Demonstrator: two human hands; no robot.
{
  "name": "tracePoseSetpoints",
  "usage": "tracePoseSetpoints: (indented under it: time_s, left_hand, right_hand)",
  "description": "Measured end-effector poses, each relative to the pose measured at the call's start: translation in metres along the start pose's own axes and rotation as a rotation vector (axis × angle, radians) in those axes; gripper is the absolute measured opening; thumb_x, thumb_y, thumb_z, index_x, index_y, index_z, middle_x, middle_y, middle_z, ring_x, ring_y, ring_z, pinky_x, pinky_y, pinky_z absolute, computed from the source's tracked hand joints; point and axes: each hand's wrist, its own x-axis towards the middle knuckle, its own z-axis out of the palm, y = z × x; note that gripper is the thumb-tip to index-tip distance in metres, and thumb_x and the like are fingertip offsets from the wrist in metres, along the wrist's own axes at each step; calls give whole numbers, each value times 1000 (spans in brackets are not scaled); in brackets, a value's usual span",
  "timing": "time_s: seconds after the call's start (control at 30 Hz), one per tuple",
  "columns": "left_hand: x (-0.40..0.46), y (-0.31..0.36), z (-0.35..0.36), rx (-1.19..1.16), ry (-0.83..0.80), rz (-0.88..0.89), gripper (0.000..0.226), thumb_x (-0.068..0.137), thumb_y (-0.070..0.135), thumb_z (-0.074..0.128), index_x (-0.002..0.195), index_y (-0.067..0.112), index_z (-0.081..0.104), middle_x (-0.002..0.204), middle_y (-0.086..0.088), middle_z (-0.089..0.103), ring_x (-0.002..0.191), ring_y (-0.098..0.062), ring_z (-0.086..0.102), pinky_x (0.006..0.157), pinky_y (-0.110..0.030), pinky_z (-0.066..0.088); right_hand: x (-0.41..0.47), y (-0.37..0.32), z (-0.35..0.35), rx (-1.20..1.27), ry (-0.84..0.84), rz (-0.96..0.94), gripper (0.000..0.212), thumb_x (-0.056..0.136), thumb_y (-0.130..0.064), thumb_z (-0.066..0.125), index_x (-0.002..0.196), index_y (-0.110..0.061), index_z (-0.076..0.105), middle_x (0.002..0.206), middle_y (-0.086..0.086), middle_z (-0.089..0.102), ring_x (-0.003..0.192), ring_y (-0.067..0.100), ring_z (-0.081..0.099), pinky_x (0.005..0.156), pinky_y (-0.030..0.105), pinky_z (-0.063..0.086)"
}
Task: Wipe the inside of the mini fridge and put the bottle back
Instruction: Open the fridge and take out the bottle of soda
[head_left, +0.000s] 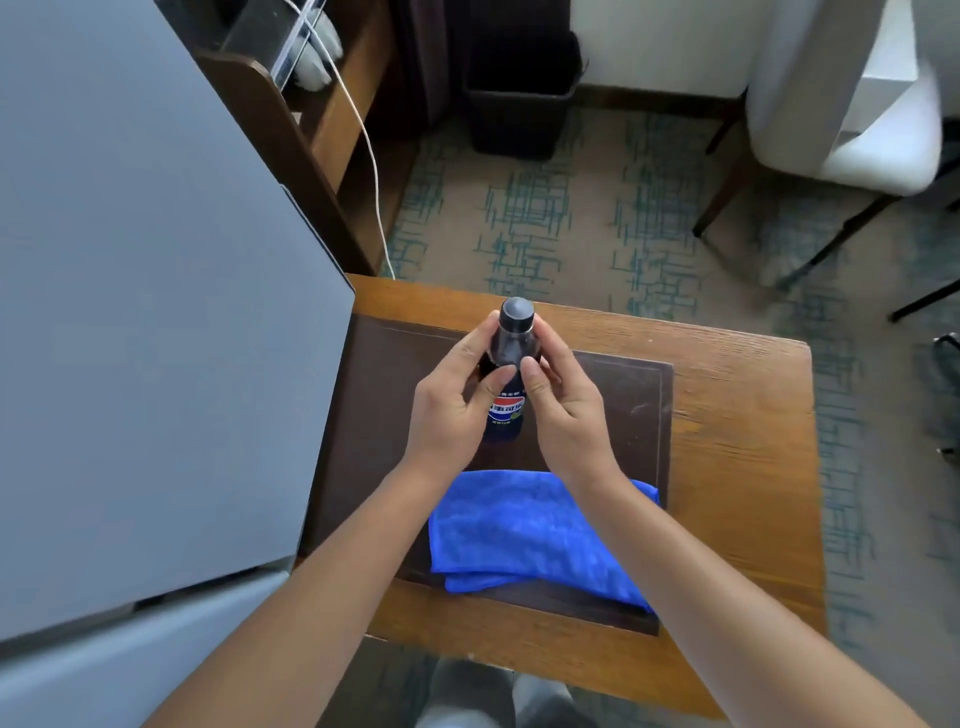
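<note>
A dark cola bottle (508, 358) with a black cap and a blue label stands upright over the dark mat (623, 415) on the wooden table. My left hand (457, 400) grips its left side and my right hand (563, 410) its right side, fingers around the neck and shoulder. A folded blue cloth (524, 530) lies on the mat just under my wrists. The grey mini fridge (145, 322) fills the left of the view with its door closed; its inside is hidden.
The small wooden table (743, 431) has its edges close on the right and front. Beyond it on the carpet stand a black bin (519, 98), a white chair (852, 119) and a wooden shelf (317, 140) with a white cable.
</note>
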Motion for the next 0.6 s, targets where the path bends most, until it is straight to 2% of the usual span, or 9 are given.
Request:
tracePoseSetpoints:
  time_s: [0.23, 0.33, 0.47, 0.6]
  left_hand:
    - [22, -29, 1, -5, -24, -21, 59, 99, 20, 68, 153, 17, 47, 151, 0, 57, 141, -13, 53, 111, -46, 51]
    - [22, -32, -3, -20, -13, -22, 58, 99, 19, 68, 153, 14, 47, 152, -4, 57, 142, -18, 53, 111, -50, 51]
    - [12, -33, -6, -12, -12, -27, 58, 98, 18, 69, 152, 9, 49, 151, -6, 57, 142, -20, 53, 112, -52, 50]
    - [-8, -31, -6, 25, -11, -27, 58, 97, 12, 71, 151, 9, 49, 151, -5, 58, 142, -19, 53, 112, -51, 50]
  right_hand:
    - [22, 20, 6, -89, 38, -23, 47, 106, -10, 55, 150, -25, 47, 148, -6, 58, 139, 7, 54, 116, 34, 45]
    - [23, 24, 9, -117, 26, -52, 47, 105, -9, 56, 149, -25, 48, 151, 0, 57, 142, 14, 53, 118, 43, 44]
    - [15, 32, 8, -129, 8, -57, 48, 105, -9, 56, 151, -20, 48, 154, 3, 55, 145, 18, 49, 119, 52, 41]
    - [-1, 37, 3, -213, -34, -105, 48, 105, -7, 56, 151, -17, 48, 155, 4, 53, 146, 21, 48, 117, 54, 43]
